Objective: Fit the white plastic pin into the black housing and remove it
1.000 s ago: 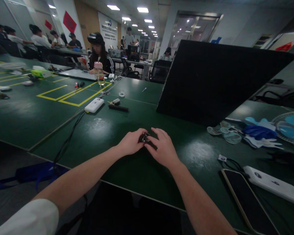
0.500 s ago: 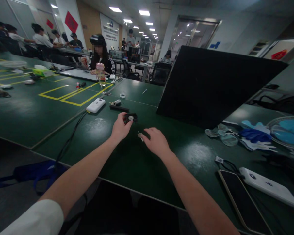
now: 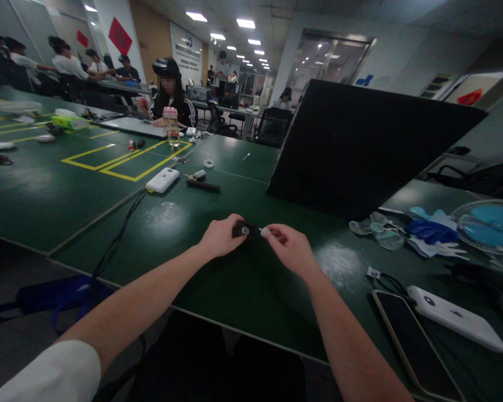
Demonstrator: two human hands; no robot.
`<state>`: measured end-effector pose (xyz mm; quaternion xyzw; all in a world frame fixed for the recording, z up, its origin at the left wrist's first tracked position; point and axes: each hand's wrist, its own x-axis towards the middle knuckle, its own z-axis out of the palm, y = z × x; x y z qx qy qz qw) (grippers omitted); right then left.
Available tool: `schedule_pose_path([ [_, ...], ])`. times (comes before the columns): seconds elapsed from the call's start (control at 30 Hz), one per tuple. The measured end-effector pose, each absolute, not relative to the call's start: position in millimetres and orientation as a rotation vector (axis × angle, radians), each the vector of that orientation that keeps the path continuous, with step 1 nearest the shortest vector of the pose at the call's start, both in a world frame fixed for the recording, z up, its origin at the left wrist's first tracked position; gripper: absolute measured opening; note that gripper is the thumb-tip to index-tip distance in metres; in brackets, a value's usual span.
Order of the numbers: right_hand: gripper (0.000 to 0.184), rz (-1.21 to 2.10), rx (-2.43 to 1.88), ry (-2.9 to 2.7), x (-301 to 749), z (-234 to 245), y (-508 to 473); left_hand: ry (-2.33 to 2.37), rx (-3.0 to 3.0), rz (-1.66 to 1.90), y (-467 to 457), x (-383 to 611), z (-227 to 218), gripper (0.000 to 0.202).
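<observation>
Tabletop (image 3: 238,301), left hand (image 3: 221,237) pinching black part (image 3: 245,230), facing right hand (image 3: 294,247) pinching apparently whitish piece (image 3: 265,231)

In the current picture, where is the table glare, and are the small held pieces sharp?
Head view: glare patches on the green table, one left of the left hand, one right of the right hand; head view: the black part and pale piece in those hands look soft, fine details unreadable.

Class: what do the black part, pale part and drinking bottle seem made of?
Black part in the left hand: probably matte plastic, dark with little shine.
Pale part in the right hand: perhaps plastic, being whitish; finish too small to tell.
Drinking bottle: clear plastic or glass, its body being see-through.
</observation>
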<state>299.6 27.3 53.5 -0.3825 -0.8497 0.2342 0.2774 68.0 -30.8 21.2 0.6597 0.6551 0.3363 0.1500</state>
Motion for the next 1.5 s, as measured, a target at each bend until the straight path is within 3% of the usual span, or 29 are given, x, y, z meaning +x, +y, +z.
schedule_pose_path([
  [0.23, 0.024, 0.516, -0.974, -2.444, 288, 52, 21, 1.659, 1.881, 0.971, -34, 77, 18, 0.042],
  [0.47, 0.023, 0.789, -1.028, -2.295, 287, 47, 17, 1.524, 1.825, 0.986, -35, 81, 22, 0.042],
  [0.57, 0.041, 1.055, -1.068, -2.027, 295, 45, 25, 1.533, 1.731, 1.004, -34, 82, 24, 0.044],
  [0.73, 0.076, 1.465, -1.044, -1.073, 326, 37, 58, 1.588, 1.661, 0.925, -33, 82, 24, 0.049],
  [1.07, 0.084, 1.478, -1.037, -0.997, 342, 15, 70, 1.675, 1.796, 0.838, -37, 77, 18, 0.048],
  [1.13, 0.081, 1.437, -1.025, -1.007, 341, 17, 68, 1.724, 1.835, 0.837, -37, 76, 19, 0.047],
  [1.27, 0.053, 1.144, -1.031, -1.447, 326, 27, 50, 1.802, 1.979, 0.825, -39, 81, 25, 0.048],
  [1.4, 0.047, 0.954, -0.946, -2.015, 294, 40, 19, 1.796, 2.083, 0.809, -42, 90, 28, 0.047],
  [1.5, 0.025, 0.783, -0.968, -2.216, 281, 45, 10, 1.758, 2.031, 0.821, -42, 93, 24, 0.043],
])
